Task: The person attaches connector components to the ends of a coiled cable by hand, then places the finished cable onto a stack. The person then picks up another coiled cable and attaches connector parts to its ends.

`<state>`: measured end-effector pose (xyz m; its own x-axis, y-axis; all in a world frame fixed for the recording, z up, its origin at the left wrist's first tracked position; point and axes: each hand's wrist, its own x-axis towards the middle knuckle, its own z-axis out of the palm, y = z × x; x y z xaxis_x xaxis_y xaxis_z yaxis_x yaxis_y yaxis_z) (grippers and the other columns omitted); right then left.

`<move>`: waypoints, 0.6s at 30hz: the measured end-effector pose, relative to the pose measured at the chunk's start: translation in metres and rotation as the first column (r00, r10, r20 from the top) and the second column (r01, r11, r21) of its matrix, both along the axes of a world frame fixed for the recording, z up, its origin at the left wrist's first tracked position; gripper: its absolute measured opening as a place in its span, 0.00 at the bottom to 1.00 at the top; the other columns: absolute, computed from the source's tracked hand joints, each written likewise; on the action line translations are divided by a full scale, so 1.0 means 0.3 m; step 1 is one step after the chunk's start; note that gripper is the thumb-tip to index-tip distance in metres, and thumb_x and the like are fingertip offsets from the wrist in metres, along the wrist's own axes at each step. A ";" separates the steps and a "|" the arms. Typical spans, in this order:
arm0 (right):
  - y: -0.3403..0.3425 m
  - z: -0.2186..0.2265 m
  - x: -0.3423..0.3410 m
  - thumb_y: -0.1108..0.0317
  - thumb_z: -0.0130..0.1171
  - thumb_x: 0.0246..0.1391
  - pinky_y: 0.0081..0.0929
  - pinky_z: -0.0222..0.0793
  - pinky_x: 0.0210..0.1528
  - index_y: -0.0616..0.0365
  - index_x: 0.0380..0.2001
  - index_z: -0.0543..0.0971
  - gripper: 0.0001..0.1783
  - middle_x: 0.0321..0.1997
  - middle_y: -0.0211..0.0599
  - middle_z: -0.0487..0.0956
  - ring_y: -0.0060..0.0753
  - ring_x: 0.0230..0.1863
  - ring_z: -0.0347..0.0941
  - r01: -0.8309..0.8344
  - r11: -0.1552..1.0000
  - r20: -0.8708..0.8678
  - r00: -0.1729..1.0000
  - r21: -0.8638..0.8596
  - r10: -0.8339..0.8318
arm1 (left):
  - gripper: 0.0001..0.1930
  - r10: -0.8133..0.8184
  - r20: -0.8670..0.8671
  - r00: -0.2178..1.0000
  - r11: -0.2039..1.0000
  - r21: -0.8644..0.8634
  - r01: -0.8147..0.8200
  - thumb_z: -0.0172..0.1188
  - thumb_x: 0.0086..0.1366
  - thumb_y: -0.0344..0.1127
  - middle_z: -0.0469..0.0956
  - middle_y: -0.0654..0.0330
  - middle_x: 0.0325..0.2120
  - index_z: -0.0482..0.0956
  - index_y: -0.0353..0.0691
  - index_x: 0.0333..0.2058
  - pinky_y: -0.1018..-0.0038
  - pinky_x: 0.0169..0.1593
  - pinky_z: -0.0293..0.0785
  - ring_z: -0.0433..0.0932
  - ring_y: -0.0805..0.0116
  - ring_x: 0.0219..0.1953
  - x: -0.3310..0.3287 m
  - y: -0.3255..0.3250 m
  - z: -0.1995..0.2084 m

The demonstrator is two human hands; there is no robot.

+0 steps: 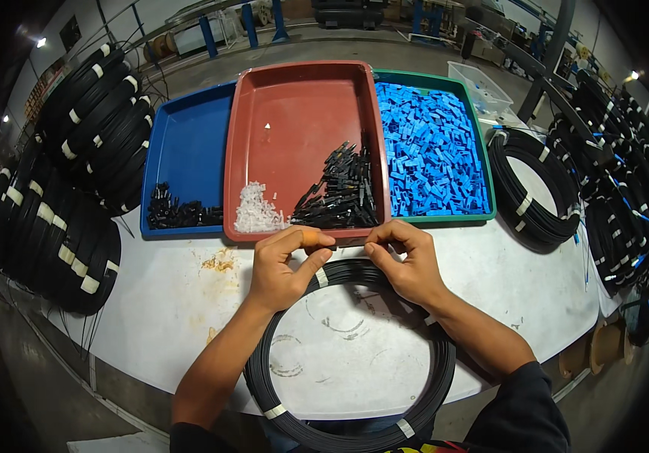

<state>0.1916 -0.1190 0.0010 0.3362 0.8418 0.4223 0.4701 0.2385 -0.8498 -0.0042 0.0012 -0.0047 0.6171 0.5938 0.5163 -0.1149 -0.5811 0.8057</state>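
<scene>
Left hand [285,266] is pinching small black piece [332,247] | right hand [409,260] is facing it, cannot tell grip | white-taped black cable coil [259,374] is lying near on white table [173,294]

1. On a flat white table [166,302], a rectangular red plastic tray [294,113] stood between a blue plastic tray [188,143], left, and a green plastic tray [445,218], right.
2. Small white pieces [256,210] lay in the red tray, left of slim black parts [343,189].
3. A round black cable coil [259,370] lay before the trays.
</scene>
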 end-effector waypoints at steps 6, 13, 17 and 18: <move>0.010 -0.018 0.002 0.73 0.65 0.55 0.23 0.69 0.37 0.62 0.32 0.83 0.04 0.30 0.32 0.81 0.22 0.31 0.74 -0.038 0.998 -0.051 0.998 -0.058 0.035 | 0.07 0.030 -0.017 0.999 0.999 0.014 -0.030 0.68 0.60 0.23 0.85 0.56 0.36 0.86 0.33 0.38 0.75 0.41 0.76 0.83 0.68 0.37 -0.008 -0.001 0.017; 0.020 -0.037 0.000 0.72 0.67 0.58 0.18 0.65 0.34 0.62 0.33 0.83 0.05 0.29 0.24 0.79 0.14 0.31 0.69 -0.089 0.987 -0.121 0.990 -0.133 0.073 | 0.07 0.079 -0.027 0.997 0.967 0.246 -0.070 0.71 0.59 0.24 0.84 0.56 0.35 0.86 0.35 0.37 0.71 0.42 0.80 0.84 0.64 0.37 -0.112 0.069 0.039; 0.014 -0.021 -0.005 0.73 0.66 0.59 0.17 0.64 0.33 0.62 0.33 0.82 0.04 0.28 0.23 0.79 0.13 0.30 0.69 -0.085 0.980 -0.113 0.991 -0.181 0.065 | 0.08 0.255 -0.132 0.958 0.868 0.468 -0.166 0.71 0.57 0.23 0.84 0.56 0.36 0.86 0.37 0.36 0.69 0.43 0.79 0.84 0.60 0.40 -0.327 0.230 0.071; 0.011 -0.015 -0.005 0.73 0.66 0.59 0.17 0.64 0.33 0.62 0.32 0.82 0.04 0.27 0.23 0.78 0.13 0.29 0.69 -0.074 0.973 -0.101 0.993 -0.220 0.053 | 0.08 0.340 -0.143 0.930 0.813 0.542 -0.214 0.71 0.56 0.23 0.84 0.55 0.35 0.86 0.37 0.35 0.67 0.45 0.79 0.84 0.59 0.40 -0.383 0.290 0.076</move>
<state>0.1899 -0.1156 -0.0035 0.3083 0.9320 0.1907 0.3756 0.0649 -0.9245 -0.1192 0.0882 0.0180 0.6015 0.4484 0.6612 0.2596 -0.8924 0.3691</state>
